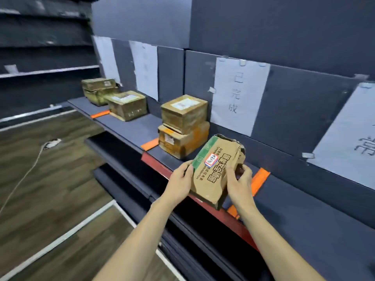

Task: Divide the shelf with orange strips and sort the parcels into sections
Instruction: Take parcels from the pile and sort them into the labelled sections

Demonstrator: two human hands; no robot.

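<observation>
Hands [211,182] gripping crumpled brown parcel [218,171], green edge, torn corner

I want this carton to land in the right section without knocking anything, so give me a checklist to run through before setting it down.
1. Grip: left hand and right hand both on the carton: ok.
2. Carton condition: top edge crushed and torn: not ok.
3. Divider: orange strip lies just right of the carton: ok.
4. Landing spot: bare shelf under the carton, strip to its left also in place: ok.
5. Clearance from the stacked boxes: close, gap unclear: cannot tell.
6. Section matches the sign: carton's sticker is unreadable: cannot tell.
</observation>
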